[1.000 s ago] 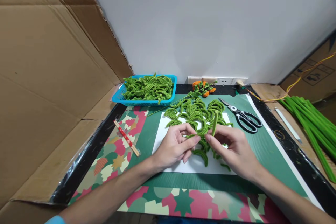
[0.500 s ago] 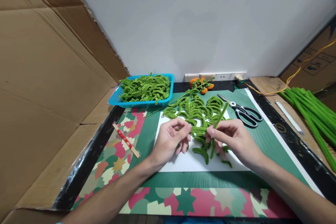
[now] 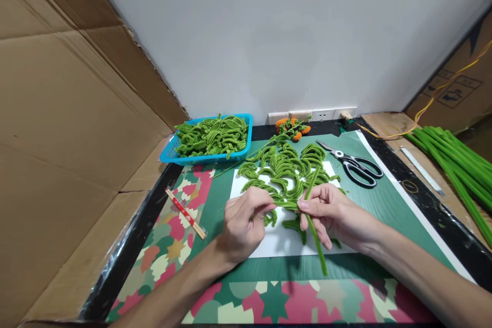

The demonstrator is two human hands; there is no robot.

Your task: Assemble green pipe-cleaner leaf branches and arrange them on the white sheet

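Observation:
Above the white paper (image 3: 286, 243), my left hand (image 3: 248, 220) pinches one end of a short green fuzzy piece (image 3: 286, 205). The other end is pinched by the thumb and fingers of my right hand (image 3: 326, 212), together with a longer green fuzzy stem (image 3: 318, 246) that crosses it, one end pointing up and the other down toward me. Beneath and behind the hands, many curved green pieces (image 3: 286, 169) lie on the paper and the green mat (image 3: 215, 236).
A blue basket (image 3: 250, 136) of green pieces stands back left, beside orange flowers (image 3: 297, 136). Black-handled scissors (image 3: 359, 169), a white pen-like tool (image 3: 423, 170) and long green stems (image 3: 453, 164) lie right. Wrapped chopsticks (image 3: 185, 212) are at left; cardboard (image 3: 77, 138) walls the left side.
Both hands have come slightly lower in view. My left hand has turned, its back now showing more. The long stem has tilted, its lower end now reaching further down toward me.

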